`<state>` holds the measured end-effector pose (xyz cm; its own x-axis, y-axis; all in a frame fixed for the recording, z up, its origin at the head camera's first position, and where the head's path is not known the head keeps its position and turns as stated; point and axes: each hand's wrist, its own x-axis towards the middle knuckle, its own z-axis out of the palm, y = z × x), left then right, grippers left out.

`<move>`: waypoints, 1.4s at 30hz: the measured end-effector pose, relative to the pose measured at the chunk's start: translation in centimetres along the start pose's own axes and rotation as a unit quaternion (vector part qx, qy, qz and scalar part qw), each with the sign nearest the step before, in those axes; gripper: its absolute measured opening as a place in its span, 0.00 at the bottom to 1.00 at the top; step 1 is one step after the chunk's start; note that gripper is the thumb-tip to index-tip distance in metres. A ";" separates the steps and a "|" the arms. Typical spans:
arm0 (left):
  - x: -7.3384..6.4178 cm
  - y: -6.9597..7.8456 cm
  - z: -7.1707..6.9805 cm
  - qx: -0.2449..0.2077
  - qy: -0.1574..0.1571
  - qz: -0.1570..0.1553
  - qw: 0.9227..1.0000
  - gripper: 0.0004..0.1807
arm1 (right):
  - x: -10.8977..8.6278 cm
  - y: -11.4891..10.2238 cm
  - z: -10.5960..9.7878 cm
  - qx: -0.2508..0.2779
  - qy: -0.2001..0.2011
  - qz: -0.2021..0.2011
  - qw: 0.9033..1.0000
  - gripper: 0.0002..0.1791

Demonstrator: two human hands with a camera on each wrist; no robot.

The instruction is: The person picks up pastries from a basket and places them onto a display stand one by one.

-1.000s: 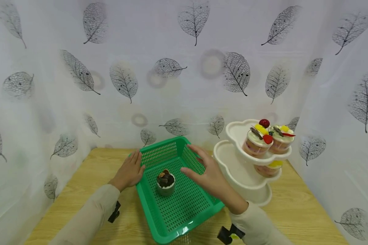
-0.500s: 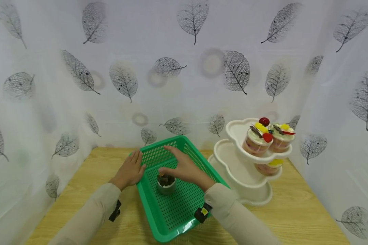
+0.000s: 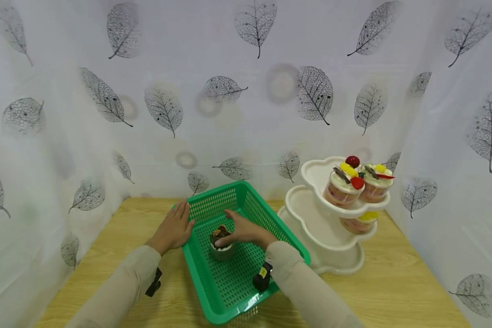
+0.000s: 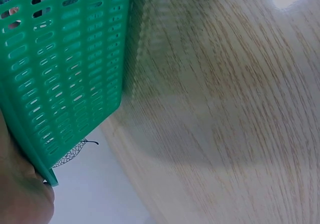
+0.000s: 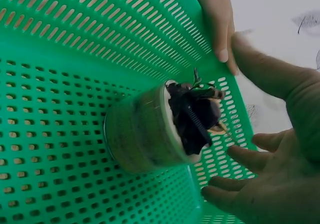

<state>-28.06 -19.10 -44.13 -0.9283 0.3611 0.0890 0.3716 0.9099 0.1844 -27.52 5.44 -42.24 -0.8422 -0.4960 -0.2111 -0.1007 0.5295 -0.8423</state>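
A green plastic basket (image 3: 246, 304) with slotted walls sits on the wooden table. Inside stands a dessert cup (image 3: 222, 253) with a dark chocolate-like topping, upright in the head view. My left hand (image 3: 173, 230) rests on the basket's far-left rim, fingers straight. Over the basket, my right hand (image 3: 246, 230) hangs beside the cup's top, its thumb in front of the topping in the head view. The right wrist view shows that thumb and the fingers (image 5: 247, 159) spread apart around the topping side of the cup (image 5: 142, 131), not closed on it.
A white tiered stand (image 3: 311, 218) with scalloped trays is right of the basket. Two fruit-topped dessert cups (image 3: 344, 189) sit on its top tier, another (image 3: 358, 225) on the tier below. A leaf-patterned white curtain (image 3: 246, 136) surrounds the table (image 3: 147, 214).
My right hand has moved left and down from above the basket's right rim to the dessert cup inside. The left hand has stayed on the rim.
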 end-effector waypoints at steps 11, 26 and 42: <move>-0.4 0.3 -0.2 0.003 0.000 0.004 1.000 0.32 | 0.8 1.3 0.5 -0.012 -0.046 0.037 0.998 0.53; -0.2 0.3 -0.5 0.002 -0.009 -0.004 1.000 0.32 | 1.3 2.2 1.0 -0.013 -0.033 0.037 0.999 0.43; 0.1 0.0 -0.3 0.001 -0.010 -0.007 1.000 0.33 | 1.8 1.9 0.4 -0.069 -0.016 0.008 0.997 0.41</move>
<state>-28.14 -19.08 -43.82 -0.9336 0.3521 0.0668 0.3584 0.9154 0.1835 -29.03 5.22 -44.39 -0.8276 -0.5068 -0.2414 -0.1612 0.6265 -0.7625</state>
